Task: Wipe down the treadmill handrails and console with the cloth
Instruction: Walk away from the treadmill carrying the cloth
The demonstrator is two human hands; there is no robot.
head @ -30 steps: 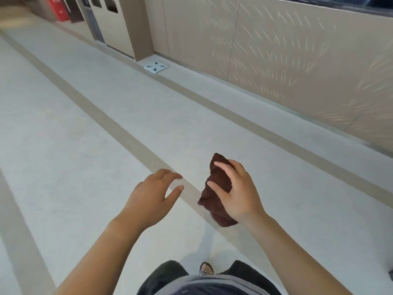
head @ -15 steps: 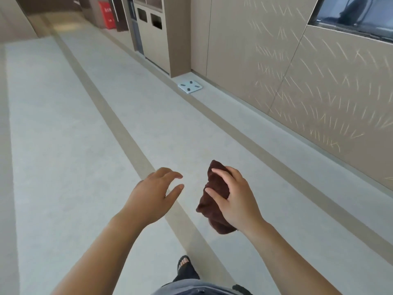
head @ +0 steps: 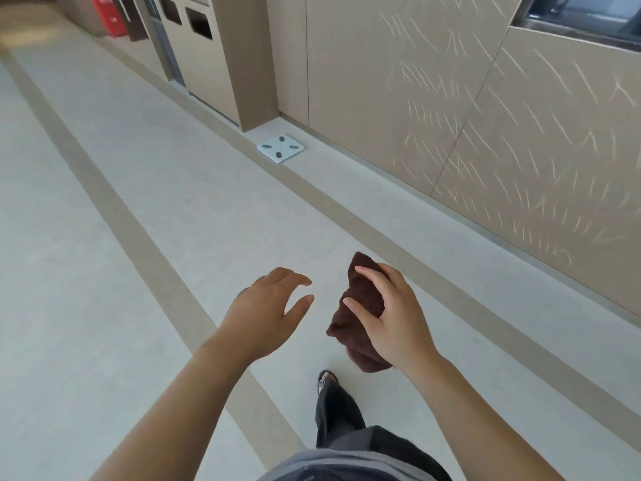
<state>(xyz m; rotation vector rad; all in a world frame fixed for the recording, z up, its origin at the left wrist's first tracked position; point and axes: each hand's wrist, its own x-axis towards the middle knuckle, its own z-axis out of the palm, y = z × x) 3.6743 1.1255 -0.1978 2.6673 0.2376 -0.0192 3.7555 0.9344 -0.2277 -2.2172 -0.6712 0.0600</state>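
A bunched dark brown cloth [head: 350, 315] hangs in my right hand [head: 388, 314], which is shut on it at waist height over the floor. My left hand [head: 267, 307] hovers just to the left of the cloth, empty, with its fingers curved and apart. A gap separates the left fingertips from the cloth. No treadmill, handrail or console shows in the head view.
A pale floor with tan stripes [head: 145, 244] runs ahead. A patterned beige wall [head: 485, 126] lines the right side. A white bathroom scale [head: 280, 147] lies at the wall's foot. Bin cabinets [head: 194, 39] and a red cabinet [head: 107, 13] stand farther on. My foot [head: 326, 380] steps forward.
The view has swung right and moved forward along the corridor; the scale is nearer. Both hands keep the same pose with the cloth, and a leg now steps forward.
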